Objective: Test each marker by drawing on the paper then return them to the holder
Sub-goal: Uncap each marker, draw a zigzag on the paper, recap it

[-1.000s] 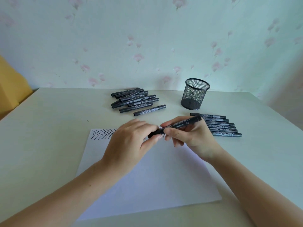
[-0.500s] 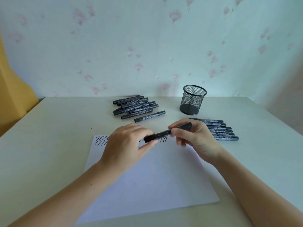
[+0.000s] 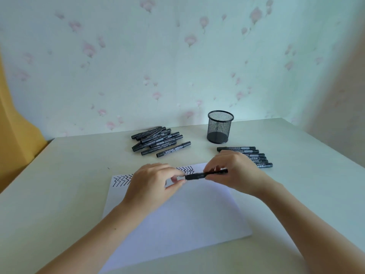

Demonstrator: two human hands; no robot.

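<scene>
Pinching the black marker (image 3: 205, 174) level above the paper (image 3: 177, 218), the right hand (image 3: 235, 173) holds its barrel while the left hand (image 3: 156, 182) pinches its cap end; a slipping cap could smear ink on fingers or the sheet.

Soft, even daylight fills the room, with a cool greenish cast on the wall (image 3: 177, 66) and the table (image 3: 59, 184). Shadows are faint, no harsh glare. The wide lens bends the table's edges and the wall's corners. The wallpaper's flowers look soft and slightly blurred; the paper (image 3: 187, 224) appears bluish-white.
</scene>
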